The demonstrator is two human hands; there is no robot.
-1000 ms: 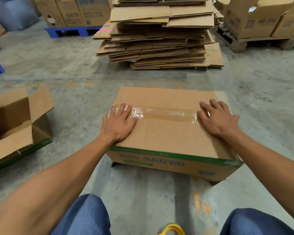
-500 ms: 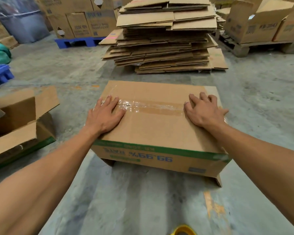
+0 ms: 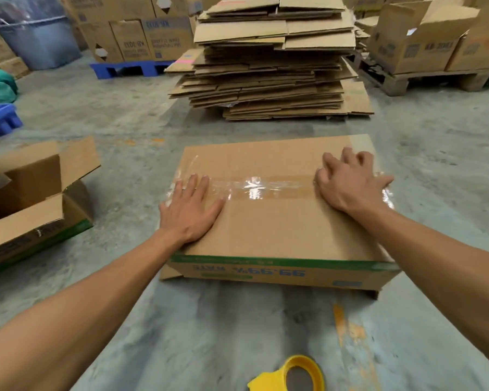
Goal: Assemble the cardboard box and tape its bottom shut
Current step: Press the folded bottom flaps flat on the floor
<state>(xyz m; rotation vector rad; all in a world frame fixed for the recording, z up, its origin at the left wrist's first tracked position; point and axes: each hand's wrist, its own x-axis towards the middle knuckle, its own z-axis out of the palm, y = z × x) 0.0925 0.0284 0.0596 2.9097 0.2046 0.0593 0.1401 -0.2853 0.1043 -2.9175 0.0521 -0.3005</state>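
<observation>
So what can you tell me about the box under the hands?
The cardboard box is brown with a green stripe and upside-down blue print on its near side. It sits on the concrete floor, bottom up, its seam covered by shiny clear tape. The left hand lies flat on it; the right hand presses the tape's other end.

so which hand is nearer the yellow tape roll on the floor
Left. The left hand lies flat on the box's near-left part, while the right hand rests farther back at the right end of the seam. The tape roll lies on the floor in front, touching neither.
</observation>
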